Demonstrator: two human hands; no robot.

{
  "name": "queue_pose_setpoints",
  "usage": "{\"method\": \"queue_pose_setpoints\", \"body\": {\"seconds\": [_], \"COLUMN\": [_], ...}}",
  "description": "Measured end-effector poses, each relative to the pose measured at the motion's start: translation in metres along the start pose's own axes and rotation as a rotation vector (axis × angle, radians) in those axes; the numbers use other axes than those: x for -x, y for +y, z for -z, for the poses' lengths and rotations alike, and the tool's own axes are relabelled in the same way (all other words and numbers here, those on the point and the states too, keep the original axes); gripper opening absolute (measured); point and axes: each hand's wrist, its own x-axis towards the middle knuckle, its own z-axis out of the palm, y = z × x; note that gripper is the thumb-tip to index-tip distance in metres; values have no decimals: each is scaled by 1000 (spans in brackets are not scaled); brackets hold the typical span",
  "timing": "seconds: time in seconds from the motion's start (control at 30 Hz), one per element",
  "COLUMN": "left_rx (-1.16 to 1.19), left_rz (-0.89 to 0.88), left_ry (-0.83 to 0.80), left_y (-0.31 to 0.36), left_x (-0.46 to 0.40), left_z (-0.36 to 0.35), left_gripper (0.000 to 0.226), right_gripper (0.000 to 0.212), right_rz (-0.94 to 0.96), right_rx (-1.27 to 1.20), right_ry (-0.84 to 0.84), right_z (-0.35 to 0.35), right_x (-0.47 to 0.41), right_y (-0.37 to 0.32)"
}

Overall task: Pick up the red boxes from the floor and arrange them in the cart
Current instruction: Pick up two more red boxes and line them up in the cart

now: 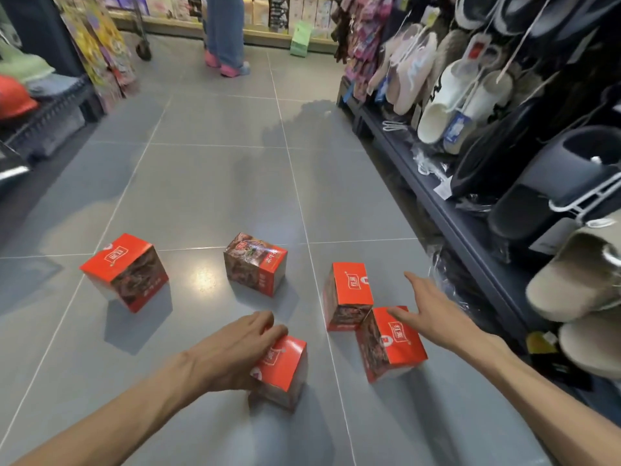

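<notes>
Left hand (240, 348) curls over the nearest red box (282, 371), apparently to lift it; right hand (433, 309), fingers spread and empty, reaches over the near-right box (391, 344) as its likely next pick.

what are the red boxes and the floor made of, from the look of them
Red boxes, such as the one under the left hand, the nearest red box: most likely printed paperboard with a slightly glossy coat, judging by sharp folded edges, flat panels and printed pictures on the sides.
Floor: probably glazed ceramic or stone tile, grey, with thin grout lines and a bright reflected light spot.
</notes>
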Motion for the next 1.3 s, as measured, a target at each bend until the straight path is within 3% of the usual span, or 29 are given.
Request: {"method": "queue_pose_setpoints", "body": {"seconds": [0.13, 0.27, 0.57, 0.7, 0.97, 1.13, 1.3], "left_rx": [-5, -2, 77, 67, 63, 45, 89], "left_rz": [82, 139, 241, 231, 282, 361, 487], "left_ry": [50, 73, 70, 95, 138, 145, 173], "left_y": [-8, -13, -22, -31, -23, -9, 18], "left_x": [15, 30, 43, 33, 45, 85, 146], "left_z": [-1, -7, -10, 0, 128, 278, 454], "left_gripper": [75, 81, 95, 93, 88, 90, 92], "right_gripper": [127, 138, 101, 100, 84, 93, 84], "right_rz": [-170, -297, -281, -188, 46, 210, 373], "right_rx": [-110, -135, -85, -80, -30, 10, 14], "right_ry": [-65, -95, -45, -67, -64, -78, -134], "right_z": [-26, -60, -84, -64, 80, 218, 396], "right_x": [-4, -1, 2, 5, 42, 64, 102], "right_y": [-1, -9, -10, -1, -37, -106, -199]}}
